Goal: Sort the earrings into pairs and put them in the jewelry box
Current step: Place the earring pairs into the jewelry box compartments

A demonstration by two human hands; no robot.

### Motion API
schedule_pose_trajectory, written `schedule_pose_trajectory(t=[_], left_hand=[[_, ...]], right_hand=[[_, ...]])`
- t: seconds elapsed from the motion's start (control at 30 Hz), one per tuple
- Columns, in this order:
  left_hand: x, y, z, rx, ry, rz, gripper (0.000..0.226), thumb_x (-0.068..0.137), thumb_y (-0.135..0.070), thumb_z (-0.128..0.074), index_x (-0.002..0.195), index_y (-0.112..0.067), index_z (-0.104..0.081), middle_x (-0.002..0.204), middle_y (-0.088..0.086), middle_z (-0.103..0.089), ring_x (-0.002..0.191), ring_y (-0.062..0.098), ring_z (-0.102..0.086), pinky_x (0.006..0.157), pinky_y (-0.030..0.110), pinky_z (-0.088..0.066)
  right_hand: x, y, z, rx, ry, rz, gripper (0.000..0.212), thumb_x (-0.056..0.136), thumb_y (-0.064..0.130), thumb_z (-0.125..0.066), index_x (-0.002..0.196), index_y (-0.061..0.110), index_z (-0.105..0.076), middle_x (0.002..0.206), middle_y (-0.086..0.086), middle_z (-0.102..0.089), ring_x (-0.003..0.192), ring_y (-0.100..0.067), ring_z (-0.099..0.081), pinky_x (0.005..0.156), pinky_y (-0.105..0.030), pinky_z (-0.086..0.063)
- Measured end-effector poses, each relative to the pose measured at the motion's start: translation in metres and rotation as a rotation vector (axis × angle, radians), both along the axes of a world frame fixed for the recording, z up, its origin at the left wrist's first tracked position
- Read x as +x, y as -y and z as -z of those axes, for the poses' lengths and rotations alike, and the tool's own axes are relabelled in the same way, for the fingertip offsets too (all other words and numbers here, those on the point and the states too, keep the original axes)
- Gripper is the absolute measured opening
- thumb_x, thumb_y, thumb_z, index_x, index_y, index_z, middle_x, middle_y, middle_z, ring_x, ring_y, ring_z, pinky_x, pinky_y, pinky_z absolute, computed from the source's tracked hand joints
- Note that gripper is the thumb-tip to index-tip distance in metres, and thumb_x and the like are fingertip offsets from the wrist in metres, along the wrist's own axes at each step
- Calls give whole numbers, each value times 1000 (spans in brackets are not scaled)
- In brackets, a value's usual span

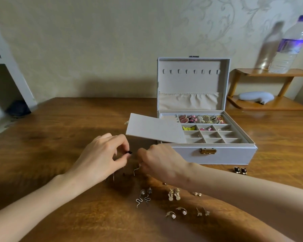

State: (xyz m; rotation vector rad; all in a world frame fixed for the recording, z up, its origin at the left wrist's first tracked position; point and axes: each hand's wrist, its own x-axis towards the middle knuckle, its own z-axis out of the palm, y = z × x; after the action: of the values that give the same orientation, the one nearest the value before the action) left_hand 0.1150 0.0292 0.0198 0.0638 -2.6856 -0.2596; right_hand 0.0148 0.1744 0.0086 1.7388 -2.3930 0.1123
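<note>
Watching from the head view, the only one there is, both hands meet low over the wooden table [63, 119], just in front of the jewelry box [215, 155]. The left hand [101, 154] has thumb and forefinger closed to a tight pinch on a small dark earring [129, 152], the other fingers loosely curled above it. The right hand [162, 160] is turned knuckles-up with its fingers curled under. A thin silver hook earring [136, 169] hangs from below them, its long axis close to upright with the tip near the table. It looks pinched there, though the fingertips themselves are hidden.

The box stands open ahead and to the right of both grips, and the right hand is plainly the nearer, almost at the front wall. A flat beige panel [154, 130] lies across the left part of the tray, so the free compartments [215, 137] sit towards the right, which I judge favours a reach from the right hand.

Nearer the person, the snake earrings [142, 198] and rabbit earrings [174, 196] lie paired on the table.
</note>
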Motion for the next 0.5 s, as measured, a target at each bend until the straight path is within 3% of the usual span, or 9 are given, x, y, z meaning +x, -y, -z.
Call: schedule_pose_trajectory(t=[0.1,0.17,0.27,0.33,0.5], left_hand=[[4,-4,-16,-11,-95,94,16,70,-26,-70,83,-24,-61,67,-17,-43,61,1,-48,56,7,-27],[2,-11,-30,0,-136,146,16,70,-31,-65,84,-23,-61,70,-14,-49,63,2,-51,58,8,-29],[-13,-23,-47,47,-190,223,16,72,-32,-62,84,-23,-59,74,-22,-49,67,1,-51,57,10,-32],[-31,-34,-56,114,-187,255,17,72,-34,-62,86,-24,-58,77,-22,-52,70,1,-50,58,10,-34],[-95,-62,-58,247,-90,306,17,78,-26,-72,86,-23,-58,82,-15,-60,72,4,-53,62,20,-43]], right_hand=[[2,-15,-18,-118,17,-15,16,94,17,-46,99,8,-59,77,-10,-64,63,-27,-57,55,-32,-38],[2,-28,-31,-156,31,28,20,94,22,-45,104,13,-59,79,-7,-67,68,-27,-61,60,-33,-47],[-5,-52,-49,-230,27,117,18,93,29,-49,104,23,-62,74,-1,-68,65,-20,-62,66,-32,-52],[-15,-68,-62,-271,24,194,15,90,30,-54,100,26,-64,70,5,-66,63,-14,-59,67,-27,-50],[-54,-104,-83,-290,-11,317,8,82,27,-66,89,26,-70,87,11,-62,59,4,-44,55,-22,-38]])
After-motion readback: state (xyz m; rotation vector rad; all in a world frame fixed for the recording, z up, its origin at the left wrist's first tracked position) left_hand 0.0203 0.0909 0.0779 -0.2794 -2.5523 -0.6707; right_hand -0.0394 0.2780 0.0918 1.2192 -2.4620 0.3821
